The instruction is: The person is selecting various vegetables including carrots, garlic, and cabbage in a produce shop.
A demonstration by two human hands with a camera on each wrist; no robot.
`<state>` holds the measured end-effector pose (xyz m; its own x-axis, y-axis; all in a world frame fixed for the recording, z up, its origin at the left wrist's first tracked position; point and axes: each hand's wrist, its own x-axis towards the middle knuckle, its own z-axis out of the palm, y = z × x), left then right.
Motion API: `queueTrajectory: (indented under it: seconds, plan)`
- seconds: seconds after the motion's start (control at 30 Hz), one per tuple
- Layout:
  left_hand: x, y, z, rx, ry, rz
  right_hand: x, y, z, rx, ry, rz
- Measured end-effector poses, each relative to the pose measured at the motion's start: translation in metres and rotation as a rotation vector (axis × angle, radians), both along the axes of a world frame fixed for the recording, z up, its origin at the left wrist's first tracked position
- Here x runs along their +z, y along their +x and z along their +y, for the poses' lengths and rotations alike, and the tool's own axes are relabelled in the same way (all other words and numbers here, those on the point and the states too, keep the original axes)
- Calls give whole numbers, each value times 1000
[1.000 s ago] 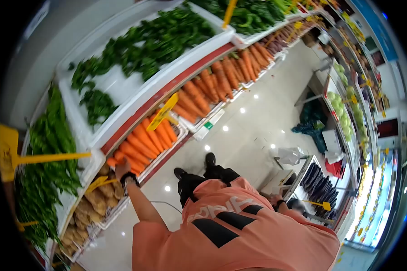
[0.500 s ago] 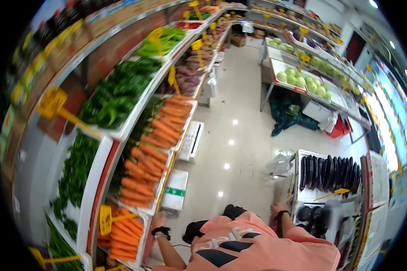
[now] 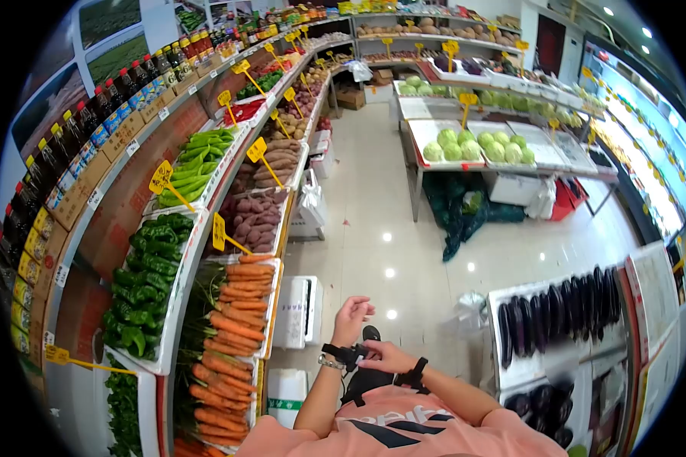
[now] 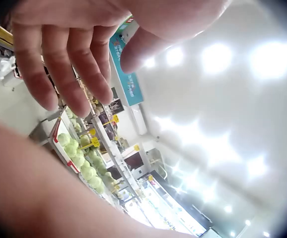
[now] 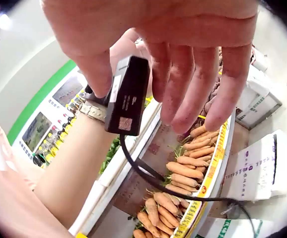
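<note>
In front of the body, my left hand [image 3: 351, 317] hangs with loosely bent fingers and holds nothing. A small black box [image 5: 128, 96] with a cable is strapped to the left wrist, beside a metal-linked band [image 5: 93, 110]. My right hand [image 3: 389, 356] has come across to that wrist. Its thumb [image 5: 95, 74] lies along one side of the box and its index finger [image 5: 159, 74] along the other, pinching it. The left wrist view has the left fingers [image 4: 74, 94] spread slightly apart in the air.
Carrots [image 3: 229, 373], sweet potatoes [image 3: 255, 217] and green peppers [image 3: 145, 282] fill the shelves on the left. Eggplants [image 3: 560, 308] lie in a tray at the right. Cabbages [image 3: 476, 145] sit on a stand ahead. White boxes [image 3: 295, 312] stand on the aisle floor.
The view has swung up from the carrot and potato bins to the aisle. My left hand has left the carrots, and both hands have met in front of the body, right hand at left wrist.
</note>
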<state>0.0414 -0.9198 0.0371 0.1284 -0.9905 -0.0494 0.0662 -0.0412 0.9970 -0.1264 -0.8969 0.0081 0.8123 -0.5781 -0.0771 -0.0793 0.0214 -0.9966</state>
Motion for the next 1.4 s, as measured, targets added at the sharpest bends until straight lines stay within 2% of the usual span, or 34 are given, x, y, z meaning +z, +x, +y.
queueTrajectory:
  seconds: [0.07, 0.1, 0.17, 0.2, 0.3, 0.37, 0.4, 0.43, 0.5, 0.6, 0.63, 0.73, 0.83, 0.87, 0.93, 0.97, 1.03, 1.13, 1.2, 1.3, 1.4]
  plan:
    - [2, -4, -43, -1, 7, 39, 14, 7, -47, 9, -63, 69]
    - [-2, -2, -64, -3, 6, 44, 23, 10, -72, 35, 19, 118]
    - [-17, 6, -110, 50, -10, 46, 7, 22, -125, 64, 63, 33]
    - [-26, 12, -133, 78, -12, 10, 2, 29, -153, 98, -15, 132]
    - [-28, 30, -212, 143, -63, -36, 11, 43, -233, 143, 132, 139]
    - [-22, 41, -265, 121, -36, 37, 11, 55, -289, 161, 251, 25]
    - [-21, 46, -289, 112, -32, 43, 16, 57, -317, 173, 191, 127]
    - [-23, 49, -313, 116, -43, 61, 9, 60, -345, 182, 214, 121]
    - [-16, 56, -359, 118, -14, 100, 21, 66, -394, 164, 49, 140]
    - [-25, 65, -431, 108, 36, 156, 12, 74, -459, 129, 307, 58]
    - [-32, 69, -457, 106, 60, 158, 8, 82, -480, 54, 256, 32]
    - [-33, 85, -540, 82, 96, 88, -23, 94, -563, 66, 249, 25]
    - [-52, 108, -638, 94, 65, 22, -21, 109, -672, 110, 216, 77]
    - [-54, 115, -674, 103, 48, -29, -26, 112, -710, 41, 250, -26]
    - [-58, 137, -744, 118, -3, -129, -23, 113, -799, -32, 110, 56]
    - [-46, 147, -777, 141, -32, -179, -10, 111, -843, -85, 20, 113]
    - [-14, 172, -834, 150, -19, -239, -23, 108, -934, -195, -1, 33]
    - [16, 209, -905, 214, -27, -324, -1, 115, -1056, -388, -1, 29]
    - [3, 237, -946, 260, -13, -272, 15, 123, -1129, -459, -52, 47]
    - [-39, 281, -1002, 341, -38, -206, 17, 148, -1222, -500, -2, 31]
    - [-78, 326, -1067, 466, 127, -34, -5, 177, -1314, -388, 36, 54]
